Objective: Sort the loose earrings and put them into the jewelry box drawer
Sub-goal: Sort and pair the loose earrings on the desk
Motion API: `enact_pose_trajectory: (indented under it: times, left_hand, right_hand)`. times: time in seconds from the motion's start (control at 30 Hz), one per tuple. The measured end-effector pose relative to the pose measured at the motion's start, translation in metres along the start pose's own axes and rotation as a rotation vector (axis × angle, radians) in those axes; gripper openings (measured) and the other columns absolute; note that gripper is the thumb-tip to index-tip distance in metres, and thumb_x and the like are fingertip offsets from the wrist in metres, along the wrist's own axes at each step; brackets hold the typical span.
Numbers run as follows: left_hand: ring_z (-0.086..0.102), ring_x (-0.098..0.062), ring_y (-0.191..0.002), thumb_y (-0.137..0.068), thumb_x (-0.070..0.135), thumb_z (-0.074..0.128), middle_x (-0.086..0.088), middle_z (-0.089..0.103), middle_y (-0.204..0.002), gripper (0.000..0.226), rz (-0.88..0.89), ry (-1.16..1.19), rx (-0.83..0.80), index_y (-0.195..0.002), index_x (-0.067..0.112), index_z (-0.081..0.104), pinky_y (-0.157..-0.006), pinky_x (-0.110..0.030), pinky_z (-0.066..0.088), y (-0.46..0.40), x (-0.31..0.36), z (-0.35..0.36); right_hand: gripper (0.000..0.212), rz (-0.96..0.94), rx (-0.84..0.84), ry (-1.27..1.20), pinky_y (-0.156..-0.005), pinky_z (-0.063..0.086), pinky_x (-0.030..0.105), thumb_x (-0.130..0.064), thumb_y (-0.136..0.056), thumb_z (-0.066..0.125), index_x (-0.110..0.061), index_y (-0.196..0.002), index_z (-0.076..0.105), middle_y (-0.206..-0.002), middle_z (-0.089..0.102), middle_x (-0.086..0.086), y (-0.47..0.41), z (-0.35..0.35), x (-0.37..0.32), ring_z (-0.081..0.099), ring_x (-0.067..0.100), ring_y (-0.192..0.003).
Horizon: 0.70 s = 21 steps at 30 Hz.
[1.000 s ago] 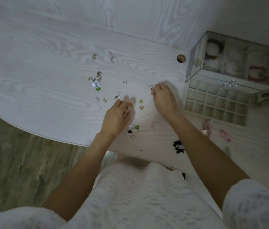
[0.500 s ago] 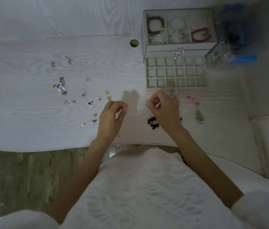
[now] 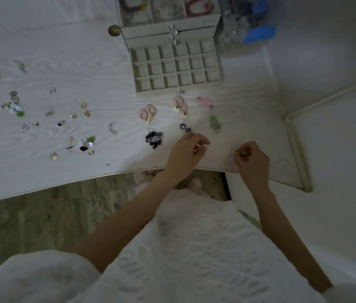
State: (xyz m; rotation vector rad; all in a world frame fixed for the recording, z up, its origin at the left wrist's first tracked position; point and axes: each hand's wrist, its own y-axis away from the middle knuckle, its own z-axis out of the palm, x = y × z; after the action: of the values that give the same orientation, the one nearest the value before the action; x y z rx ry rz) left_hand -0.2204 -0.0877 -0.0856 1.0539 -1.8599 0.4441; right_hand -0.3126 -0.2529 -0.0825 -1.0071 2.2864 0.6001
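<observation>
I see the loose small gold, green and clear earrings (image 3: 72,125) scattered across the left of the white wood-grain table (image 3: 41,171), with pink ones (image 3: 148,112) and a black cluster (image 3: 154,137) nearer the middle. The grey velvet gridded jewelry box drawer (image 3: 176,66) stands pulled open behind them. My left hand (image 3: 185,154) pinches something tiny, too small to name. My right hand (image 3: 252,162) pinches a small metal piece just inside the table's near edge, bare tabletop around it.
</observation>
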Motion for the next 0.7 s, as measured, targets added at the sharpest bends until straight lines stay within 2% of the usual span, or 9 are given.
enact_pose_trajectory:
  times: [0.07,0.17,0.23,0.33,0.43,0.5,0.6,0.7]
  left_hand:
    - [0.058,-0.013,-0.073,-0.087,0.009,0.06,-0.009,0.057,-0.096,0.011,-0.031,-0.034,0.033,-0.097,0.009,0.065,-0.074,-0.033,0.053,-0.002,0.0,0.018]
    - [0.061,-0.021,-0.083,-0.085,0.006,0.061,-0.013,0.061,-0.099,0.016,-0.074,-0.058,0.088,-0.101,0.007,0.066,-0.077,-0.031,0.052,-0.003,0.004,0.036]
    - [0.061,-0.024,-0.088,-0.085,0.005,0.061,-0.013,0.063,-0.101,0.021,-0.076,-0.1,0.11,-0.105,0.007,0.066,-0.078,-0.028,0.049,-0.003,0.005,0.041]
    - [0.06,-0.028,-0.09,-0.085,0.006,0.061,-0.015,0.064,-0.105,0.028,-0.052,-0.189,0.115,-0.113,0.005,0.063,-0.076,-0.025,0.044,-0.001,0.009,0.042]
    - [0.06,-0.035,-0.094,-0.079,0.001,0.065,-0.02,0.065,-0.105,0.036,0.017,-0.328,0.084,-0.114,-0.001,0.061,-0.078,-0.033,0.049,0.005,0.006,0.041]
    - [0.056,-0.036,-0.1,-0.076,0.005,0.068,-0.02,0.061,-0.109,0.044,-0.014,-0.387,0.068,-0.118,-0.001,0.058,-0.084,-0.038,0.048,0.01,0.003,0.041]
    - [0.052,-0.033,-0.101,-0.076,0.015,0.071,-0.02,0.053,-0.113,0.055,-0.079,-0.395,0.046,-0.125,0.002,0.052,-0.086,-0.038,0.045,0.013,0.002,0.044]
    - [0.053,-0.031,-0.096,-0.077,0.016,0.07,-0.019,0.051,-0.113,0.054,-0.106,-0.373,0.038,-0.127,0.006,0.051,-0.082,-0.036,0.046,0.01,0.005,0.047]
  right_hand:
    - [0.009,0.001,-0.024,0.004,-0.067,0.047,0.033,-0.003,-0.079,0.062,-0.008,-0.085,0.056,-0.078,0.06,0.003,-0.004,-0.002,0.007,0.058,0.021,-0.072]
    - [0.01,-0.067,-0.065,-0.035,-0.066,0.038,0.019,-0.001,-0.079,0.061,-0.008,-0.084,0.057,-0.082,0.063,0.007,-0.008,-0.004,0.014,0.055,0.016,-0.072]
    - [0.01,-0.12,-0.086,-0.022,-0.066,0.037,0.015,-0.004,-0.08,0.062,-0.01,-0.087,0.059,-0.086,0.063,0.009,-0.011,-0.005,0.017,0.054,0.012,-0.073]
    - [0.018,-0.131,-0.096,-0.013,-0.07,0.045,0.023,-0.008,-0.081,0.064,-0.012,-0.098,0.061,-0.095,0.061,0.007,-0.014,-0.011,0.024,0.055,0.012,-0.073]
    - [0.023,-0.195,-0.083,0.01,-0.071,0.052,0.031,-0.005,-0.08,0.062,-0.013,-0.101,0.061,-0.107,0.059,0.004,-0.015,-0.021,0.028,0.057,0.014,-0.077]
    - [0.026,-0.232,-0.064,0.068,-0.071,0.051,0.032,-0.004,-0.078,0.061,-0.013,-0.103,0.06,-0.116,0.056,0.004,-0.015,-0.027,0.032,0.056,0.015,-0.083]
    - [0.04,-0.163,-0.065,0.123,-0.077,0.049,0.035,-0.004,-0.077,0.06,-0.012,-0.115,0.054,-0.124,0.047,0.011,-0.017,-0.026,0.038,0.053,0.025,-0.098]
    - [0.049,-0.108,-0.11,0.106,-0.079,0.044,0.031,0.0,-0.077,0.059,-0.008,-0.124,0.049,-0.12,0.044,0.017,-0.016,-0.017,0.033,0.051,0.026,-0.096]
